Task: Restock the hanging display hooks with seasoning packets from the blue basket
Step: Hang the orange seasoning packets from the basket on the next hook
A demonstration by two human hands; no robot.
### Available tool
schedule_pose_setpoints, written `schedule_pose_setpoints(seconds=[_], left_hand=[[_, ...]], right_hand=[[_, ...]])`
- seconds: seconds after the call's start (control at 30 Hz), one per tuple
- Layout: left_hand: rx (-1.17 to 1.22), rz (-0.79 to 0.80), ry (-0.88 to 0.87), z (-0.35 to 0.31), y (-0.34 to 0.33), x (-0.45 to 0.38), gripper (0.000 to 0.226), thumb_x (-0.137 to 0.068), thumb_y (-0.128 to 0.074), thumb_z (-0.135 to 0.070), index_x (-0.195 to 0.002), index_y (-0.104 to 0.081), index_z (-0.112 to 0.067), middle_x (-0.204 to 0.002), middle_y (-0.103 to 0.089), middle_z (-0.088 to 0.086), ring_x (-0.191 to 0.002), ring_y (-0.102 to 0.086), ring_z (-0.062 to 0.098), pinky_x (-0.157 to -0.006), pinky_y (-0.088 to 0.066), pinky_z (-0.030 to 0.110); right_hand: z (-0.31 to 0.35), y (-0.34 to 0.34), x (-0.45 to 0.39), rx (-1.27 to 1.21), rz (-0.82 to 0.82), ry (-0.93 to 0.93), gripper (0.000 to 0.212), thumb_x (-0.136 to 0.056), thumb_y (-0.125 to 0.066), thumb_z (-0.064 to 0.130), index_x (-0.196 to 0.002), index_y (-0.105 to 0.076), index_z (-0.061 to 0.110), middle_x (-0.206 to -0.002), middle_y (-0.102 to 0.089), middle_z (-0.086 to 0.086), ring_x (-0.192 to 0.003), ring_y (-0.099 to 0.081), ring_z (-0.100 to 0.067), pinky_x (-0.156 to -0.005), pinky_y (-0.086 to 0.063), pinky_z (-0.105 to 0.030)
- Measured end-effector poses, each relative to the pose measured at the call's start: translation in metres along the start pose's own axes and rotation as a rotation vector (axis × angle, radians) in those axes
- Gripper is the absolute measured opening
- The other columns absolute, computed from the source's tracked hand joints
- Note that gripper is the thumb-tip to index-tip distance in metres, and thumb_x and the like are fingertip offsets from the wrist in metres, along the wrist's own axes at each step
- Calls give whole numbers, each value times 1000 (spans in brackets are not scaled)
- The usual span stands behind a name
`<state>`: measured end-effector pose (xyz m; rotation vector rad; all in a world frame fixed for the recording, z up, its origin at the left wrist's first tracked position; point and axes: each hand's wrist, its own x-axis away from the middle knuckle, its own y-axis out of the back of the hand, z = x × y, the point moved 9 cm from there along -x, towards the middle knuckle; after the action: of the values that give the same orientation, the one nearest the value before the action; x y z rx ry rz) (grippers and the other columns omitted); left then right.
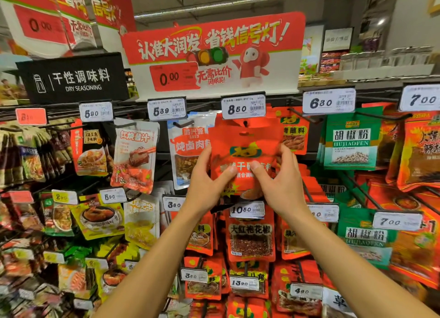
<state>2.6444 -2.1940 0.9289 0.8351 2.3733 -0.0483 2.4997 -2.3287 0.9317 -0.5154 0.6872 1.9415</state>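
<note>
A red seasoning packet with a green logo is raised in front of the display, its top hole at the tip of the hook under the 8.50 price tag. My left hand grips the packet's lower left side, thumb on its front. My right hand grips its lower right side the same way. The packet looks slightly blurred. The blue basket is out of view.
Hanging seasoning packets fill the rack on all sides: white ones to the left, green pepper packets to the right, red packets below. Price tags stick out on hook ends. A red promotional sign hangs above.
</note>
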Motion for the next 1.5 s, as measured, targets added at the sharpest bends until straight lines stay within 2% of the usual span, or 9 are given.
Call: schedule_pose_setpoints(seconds=[0.1,0.23,0.33,0.53,0.67,1.07,1.23,1.37,1.5], left_hand=[[-55,-117,-63,-13,1,-9,54,-85,-77,-12,-125,-53,-38,-110,-68,-32,-100,-62,-16,-81,-49,5],[-15,-193,-16,-13,-4,-15,39,-87,-69,-42,-122,-54,-31,-108,-67,-17,-92,-65,-9,-76,-52,11],[-34,-218,64,-4,-5,-23,55,-90,-60,-61,-132,-54,-25,-113,-66,-15,-99,-63,-4,-81,-49,19],[-63,-322,87,7,-16,-44,6,-96,-60,-35,-96,-62,-30,-92,-69,-8,-86,-64,10,-79,-49,35],[-10,-366,66,12,-25,-46,9,-93,-56,-28,-87,-55,-34,-83,-64,-9,-69,-55,-4,-63,-39,23],[-40,-377,36,4,-26,-48,8,-84,-49,-39,-88,-52,-33,-93,-64,-2,-87,-60,18,-76,-45,37],[-98,-412,27,1,-22,-40,36,-87,-53,-50,-107,-54,-20,-112,-55,0,-101,-53,17,-87,-42,34],[-139,-465,-54,-9,-14,-33,35,-95,-62,-48,-114,-50,-22,-120,-44,-3,-107,-51,14,-89,-38,26],[-139,-465,-28,-9,-11,-33,48,-98,-58,-47,-128,-51,-10,-127,-42,0,-115,-52,19,-96,-47,33]], right_hand=[[8,-3,-9,33,-8,1,69,-91,-70,38,-148,-40,13,-141,-49,-4,-131,-49,-22,-110,-42,-45],[12,-7,-14,8,-24,-7,72,-88,-72,45,-144,-41,14,-137,-52,-6,-129,-50,-23,-108,-43,-47],[7,-13,-15,45,-53,-33,88,-88,-67,55,-154,-27,13,-153,-40,-9,-143,-38,-26,-117,-35,-46],[-8,-27,-29,50,-79,-50,96,-95,-61,52,-161,-2,15,-168,-14,-12,-153,-19,-26,-118,-20,-33],[-17,-23,-40,95,-109,-31,91,-94,-58,53,-160,-3,21,-167,-15,-13,-152,-18,-28,-119,-22,-40],[-19,-22,-43,102,-148,-36,84,-89,-53,55,-156,-19,17,-157,-30,-13,-140,-35,-29,-101,-25,-29],[-16,-15,-39,130,-100,-44,90,-93,-58,57,-157,-18,10,-161,-25,-17,-149,-25,-31,-117,-25,-39],[-1,-5,-38,106,-138,-48,91,-81,-59,62,-150,-32,8,-155,-34,-17,-144,-32,-32,-117,-33,-48],[18,-3,-42,68,-170,-7,80,-89,-56,60,-144,-39,4,-149,-38,-17,-135,-39,-28,-106,-30,-30]])
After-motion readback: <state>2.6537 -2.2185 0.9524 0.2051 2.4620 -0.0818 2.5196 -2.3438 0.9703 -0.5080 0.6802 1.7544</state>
